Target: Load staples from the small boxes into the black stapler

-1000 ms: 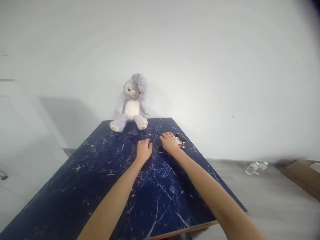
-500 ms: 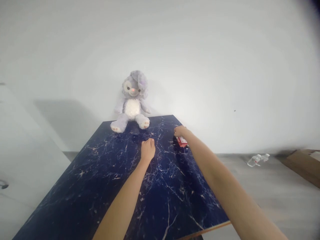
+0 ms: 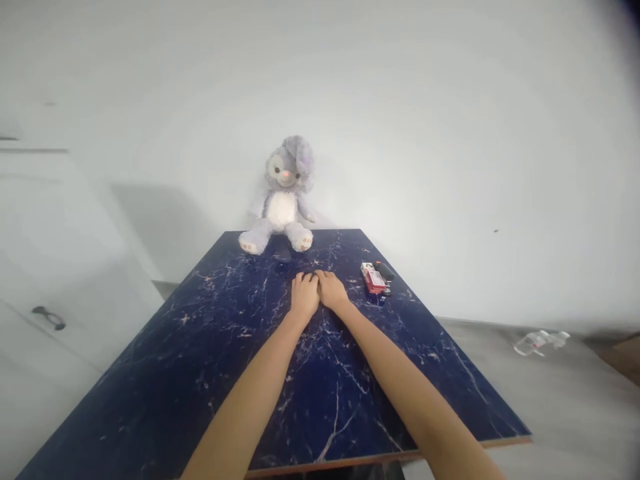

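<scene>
Both of my hands rest palm down on the dark blue marbled table point(image 3: 200, 373), side by side and touching at the middle. Several finger ends of my left hand point(image 3: 305, 293) show slightly apart, and no object is visible in it. My right hand point(image 3: 331, 289) lies against it with fingers loosely bent over the tabletop, also with nothing visible in it. What may be under the palms is hidden. To the right of my right hand sit a red and white small box point(image 3: 375, 280) and a black-handled tool point(image 3: 385, 271), whose kind I cannot make out.
A grey plush toy point(image 3: 283, 207) with a white belly sits at the table's far edge against the wall. Clear plastic bottles point(image 3: 537, 342) lie on the floor at right, near a cardboard box point(image 3: 625, 357). A white door with a dark handle point(image 3: 49, 318) is at left.
My right hand has left the red and white box and moved left to meet my left hand. The left hand's fist has loosened. The view has shifted a little to the left.
</scene>
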A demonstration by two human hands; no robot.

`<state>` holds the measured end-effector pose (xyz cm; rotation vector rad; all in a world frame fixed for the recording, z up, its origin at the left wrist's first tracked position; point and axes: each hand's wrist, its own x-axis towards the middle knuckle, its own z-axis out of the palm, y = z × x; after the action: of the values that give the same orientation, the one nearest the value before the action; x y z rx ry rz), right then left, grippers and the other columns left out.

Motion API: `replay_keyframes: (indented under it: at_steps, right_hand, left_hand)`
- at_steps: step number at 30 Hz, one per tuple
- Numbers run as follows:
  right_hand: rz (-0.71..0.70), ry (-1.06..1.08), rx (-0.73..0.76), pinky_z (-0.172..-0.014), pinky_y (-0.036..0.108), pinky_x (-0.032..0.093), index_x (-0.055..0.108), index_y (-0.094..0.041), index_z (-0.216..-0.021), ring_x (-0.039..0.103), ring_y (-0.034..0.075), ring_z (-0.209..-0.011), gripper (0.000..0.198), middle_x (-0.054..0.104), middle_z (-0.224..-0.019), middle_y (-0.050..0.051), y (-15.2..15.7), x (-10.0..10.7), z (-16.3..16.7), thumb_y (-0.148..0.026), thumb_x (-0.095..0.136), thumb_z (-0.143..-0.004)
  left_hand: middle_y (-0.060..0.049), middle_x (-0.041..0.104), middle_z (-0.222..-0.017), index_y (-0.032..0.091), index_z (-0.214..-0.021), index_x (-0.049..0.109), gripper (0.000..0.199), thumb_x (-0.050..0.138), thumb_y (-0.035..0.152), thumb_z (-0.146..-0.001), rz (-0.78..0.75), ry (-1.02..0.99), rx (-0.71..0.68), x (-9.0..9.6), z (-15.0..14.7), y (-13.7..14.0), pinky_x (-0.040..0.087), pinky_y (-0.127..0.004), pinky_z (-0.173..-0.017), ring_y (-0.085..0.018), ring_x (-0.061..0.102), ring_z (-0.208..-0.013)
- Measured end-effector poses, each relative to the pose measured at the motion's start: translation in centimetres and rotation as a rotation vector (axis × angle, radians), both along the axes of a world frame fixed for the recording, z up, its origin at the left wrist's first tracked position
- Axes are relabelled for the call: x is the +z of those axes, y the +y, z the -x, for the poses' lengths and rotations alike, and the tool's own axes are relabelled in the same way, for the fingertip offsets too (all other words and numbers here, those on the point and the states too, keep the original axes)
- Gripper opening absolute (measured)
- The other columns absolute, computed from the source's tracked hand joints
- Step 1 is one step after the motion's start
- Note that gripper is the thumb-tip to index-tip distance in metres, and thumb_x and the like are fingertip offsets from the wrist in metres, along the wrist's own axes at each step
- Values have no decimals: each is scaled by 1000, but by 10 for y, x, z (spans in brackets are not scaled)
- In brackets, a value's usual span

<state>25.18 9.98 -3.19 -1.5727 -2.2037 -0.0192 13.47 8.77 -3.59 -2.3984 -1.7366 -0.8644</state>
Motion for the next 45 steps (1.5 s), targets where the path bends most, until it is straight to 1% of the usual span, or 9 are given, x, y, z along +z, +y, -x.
replay_keyframes:
  at_steps: [7, 11, 18, 23, 27, 30, 33, 36, 45]
  right_hand:
    - [-287, 78, -128, -117, 50, 23, 33, -7, -150, 23, 35, -146, 61, 26, -159, 21, -5, 8, -8, -29, 44, -95]
    - [-178, 49, -81, -113, 49, 28, 29, -10, -154, 32, 36, -141, 69, 38, -153, 21, -5, 6, -14, -40, 46, -95]
    - [-92, 18, -67, -110, 45, 33, 47, -13, -144, 39, 34, -135, 55, 58, -136, 16, -4, 3, -14, -35, 46, -94]
    - [-427, 111, -139, -115, 51, 25, 53, -15, -137, 29, 31, -142, 46, 35, -155, 16, -21, 21, -26, -20, 41, -93]
    - [-562, 202, -250, -116, 59, 20, 63, -19, -120, 37, 30, -137, 36, 51, -140, 15, -31, 24, -70, -19, 43, -90]
    - [-611, 443, -489, -113, 59, 24, 60, -15, -122, 43, 32, -132, 38, 55, -132, 19, -33, 19, -110, -26, 39, -92]
    - [-343, 703, -718, -107, 49, 36, 45, -7, -141, 48, 33, -129, 59, 53, -137, 24, -31, 15, -141, -41, 34, -94]
    - [-8, 761, -667, -96, 40, 46, 59, -10, -133, 61, 32, -112, 64, 67, -121, 19, -30, 16, -156, -53, 38, -91]
    - [99, 649, -390, -90, 33, 48, 74, -18, -111, 67, 28, -103, 45, 75, -108, 10, -33, 22, -80, -48, 49, -88]
  left_hand:
    - [-17, 27, -161, 15, -150, 39, 58, 38, 40, -98, -158, -98, 343, 13, 78, 22, 19, -63, -115, -43, 18, -148]
    - [-19, 47, -149, 17, -140, 54, 55, 33, 47, -99, 65, -17, 344, 4, 119, 27, 20, -65, -114, -43, 30, -144]
    - [-17, 64, -129, 18, -116, 69, 47, 33, 44, -100, -16, 62, 224, -2, 113, 21, 34, -56, -107, -37, 45, -131]
    - [-20, 68, -108, 15, -99, 72, 50, 29, 39, -102, -52, 54, 139, 12, 107, 5, 38, -53, -103, -33, 53, -117]
    - [-14, 70, -96, 20, -89, 72, 43, 36, 42, -100, -76, 119, -43, 19, 126, -10, 41, -46, -101, -28, 57, -106]
    - [-13, 69, -94, 21, -87, 71, 48, 29, 39, -101, -96, 161, 19, 20, 161, -18, 41, -45, -100, -27, 58, -102]
    - [-15, 68, -93, 19, -89, 71, 51, 25, 38, -101, -97, 171, 142, 21, 196, -23, 42, -48, -99, -29, 58, -100]
    - [-15, 67, -108, 18, -101, 71, 52, 23, 38, -102, -129, 194, 132, 21, 212, -28, 41, -48, -102, -30, 56, -107]
    - [-10, 62, -131, 21, -120, 68, 49, 25, 40, -104, -34, 99, -116, 12, 179, -39, 38, -43, -110, -25, 55, -120]
